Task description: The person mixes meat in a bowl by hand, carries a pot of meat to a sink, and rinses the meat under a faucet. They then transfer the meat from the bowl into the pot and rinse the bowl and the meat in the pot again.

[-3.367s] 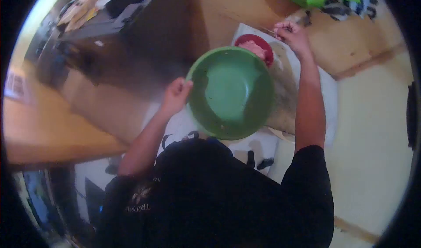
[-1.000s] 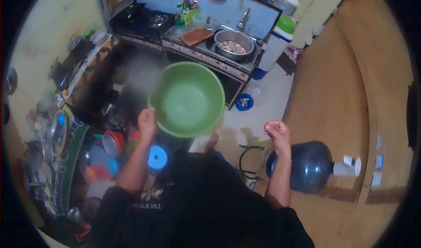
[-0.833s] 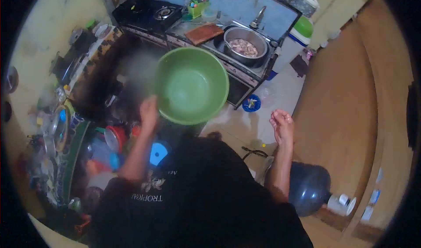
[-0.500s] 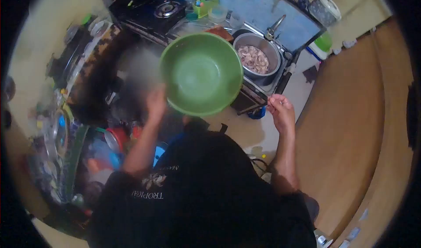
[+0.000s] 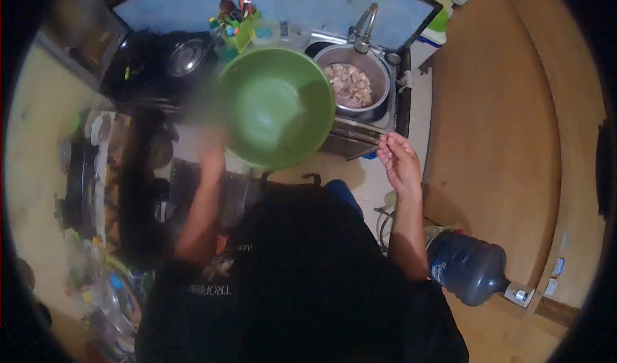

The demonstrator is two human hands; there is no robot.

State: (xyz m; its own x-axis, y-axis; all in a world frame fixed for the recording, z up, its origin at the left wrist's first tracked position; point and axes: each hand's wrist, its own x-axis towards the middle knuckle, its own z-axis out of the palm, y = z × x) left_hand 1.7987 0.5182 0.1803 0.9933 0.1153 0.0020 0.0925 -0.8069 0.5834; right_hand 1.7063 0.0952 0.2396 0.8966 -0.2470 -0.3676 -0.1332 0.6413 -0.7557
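A wide green plastic basin (image 5: 273, 106) hangs in front of me, tilted so its smooth inside faces me; nothing shows in it. At its left rim is my left hand (image 5: 211, 148), smeared by a blur, and it holds the basin there. My right hand (image 5: 400, 160) is raised to the right, apart from the basin. Its fingertips and thumb are pressed together, and whether anything is between them I cannot make out. Beyond the basin, a round metal pot (image 5: 380, 90) stands in the sink with pale pieces of raw meat (image 5: 349, 85) inside.
Over the pot rises a tap (image 5: 366, 26). A black gas stove (image 5: 151, 64) is at the back left, and a green utensil caddy (image 5: 239, 34) stands beside it. A large water bottle (image 5: 466, 266) lies at the lower right, next to a wooden panel (image 5: 491, 132).
The view has turned to the right, bringing the water bottle into sight. The basin stays in my left hand and now covers part of the counter nearer the pot. My right hand keeps its pinch.
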